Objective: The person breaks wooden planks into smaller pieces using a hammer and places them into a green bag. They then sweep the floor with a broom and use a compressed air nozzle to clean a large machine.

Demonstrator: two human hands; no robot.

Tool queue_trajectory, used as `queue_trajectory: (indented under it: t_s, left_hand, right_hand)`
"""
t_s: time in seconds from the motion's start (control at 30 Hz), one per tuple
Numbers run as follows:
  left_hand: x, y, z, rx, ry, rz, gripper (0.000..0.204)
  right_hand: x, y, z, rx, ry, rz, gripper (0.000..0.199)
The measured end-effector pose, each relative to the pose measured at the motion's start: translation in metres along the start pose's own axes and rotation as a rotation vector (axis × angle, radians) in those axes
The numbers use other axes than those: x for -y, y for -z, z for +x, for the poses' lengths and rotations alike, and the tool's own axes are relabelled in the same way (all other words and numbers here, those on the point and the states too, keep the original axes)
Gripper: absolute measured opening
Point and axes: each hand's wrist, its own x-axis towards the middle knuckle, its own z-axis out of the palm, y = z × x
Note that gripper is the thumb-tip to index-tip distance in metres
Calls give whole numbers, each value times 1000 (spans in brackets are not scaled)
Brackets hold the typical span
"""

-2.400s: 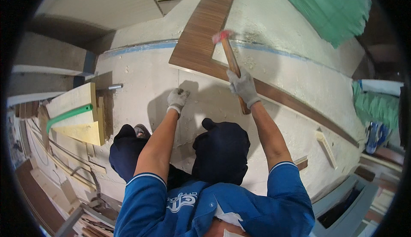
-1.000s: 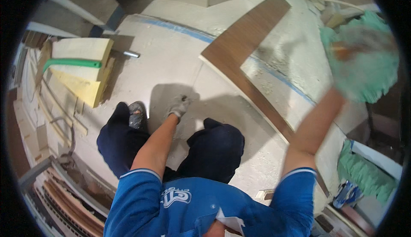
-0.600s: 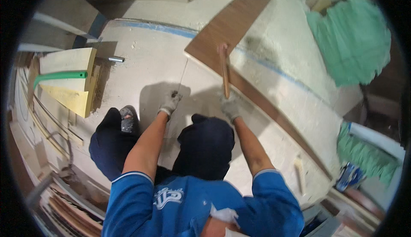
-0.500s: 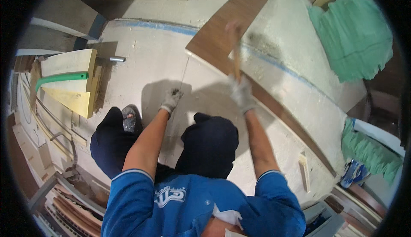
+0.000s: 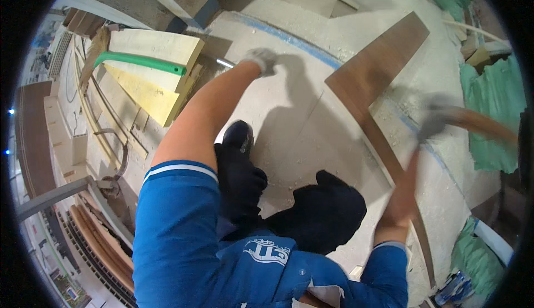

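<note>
My left hand (image 5: 260, 61), in a pale work glove, is stretched far out over the floor. A short shiny metal tube (image 5: 225, 63) lies just left of it. The fingers of that hand are bunched and smeared, so I cannot see whether they hold anything. Out to the right, my gloved right hand (image 5: 435, 120) is closed on the wooden handle of a hammer (image 5: 484, 123), strongly blurred; its head cannot be made out. Between the hands lies a brown wood-look panel (image 5: 381, 58), wide at its far end with a long narrow strip running back towards me.
Left are cream boards (image 5: 147, 44) with a green-handled brush (image 5: 142, 63) on top, and a grey metal frame (image 5: 53, 199). Green sheeting (image 5: 495, 108) hangs at the right. A blue line (image 5: 289, 40) crosses the dusty pale floor. Grey blocks (image 5: 189, 2) stand at the far left.
My left hand has gone forward from the middle floor towards the metal tube. My right hand has swung the hammer away to the right of the brown panel. The view has shifted left.
</note>
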Motion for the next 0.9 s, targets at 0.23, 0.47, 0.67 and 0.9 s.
queue_trajectory:
  t_s: [0.23,0.47,0.67,0.9]
  left_hand:
    - [144,-161,-36,-101,1044,-992,71]
    - [188,-224,30,-447,1166,-1326,37]
    - [116,-150,-61,-482,269,-2299,11]
    - [-12,-109,-85,-115,362,-2322,21]
  right_hand:
    - [9,-78,-68,537,137,-196,38]
    - [62,-90,-66,699,217,-181,42]
    - [52,-178,-59,721,176,-296,39]
    - [93,-257,-36,633,418,-453,60]
